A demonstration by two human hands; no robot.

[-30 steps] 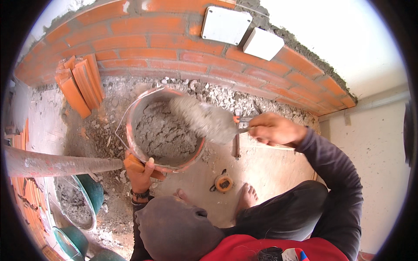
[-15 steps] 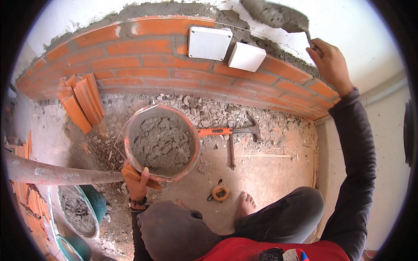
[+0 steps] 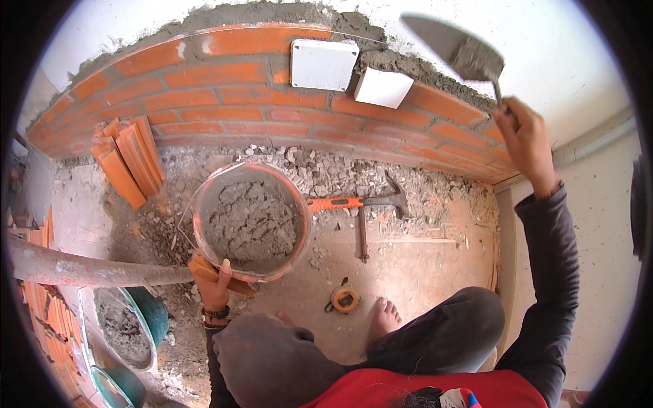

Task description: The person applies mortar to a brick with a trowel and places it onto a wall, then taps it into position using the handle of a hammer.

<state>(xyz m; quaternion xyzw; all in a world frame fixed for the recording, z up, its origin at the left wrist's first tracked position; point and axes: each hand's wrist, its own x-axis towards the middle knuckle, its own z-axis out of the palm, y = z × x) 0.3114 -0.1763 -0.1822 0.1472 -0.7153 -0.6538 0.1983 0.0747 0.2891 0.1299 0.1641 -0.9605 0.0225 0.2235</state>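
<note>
My right hand [image 3: 525,141] grips the handle of a pointed trowel [image 3: 452,46], raised at the upper right in front of the white wall. A lump of grey mortar clings to the blade near the handle. Below the blade, a bed of wet mortar [image 3: 435,73] runs along the top of the low orange brick wall [image 3: 218,73]. Down at the near left, my left hand [image 3: 216,289] is closed on a thin orange brick [image 3: 203,268], beside the rim of a bucket [image 3: 305,234]. Grey mortar [image 3: 253,221] fills much of that bucket.
Two white box covers [image 3: 324,64] sit on the brick wall. A claw hammer [image 3: 357,202] and a tape measure [image 3: 344,299] lie on the floor right of the bucket. Loose bricks [image 3: 129,160] lean at left, above a slanting pole [image 3: 102,265] and a green mortar tub [image 3: 146,316].
My right hand and the trowel have moved right and a little nearer, away from the top of the brick wall. My left hand keeps its hold on the brick.
</note>
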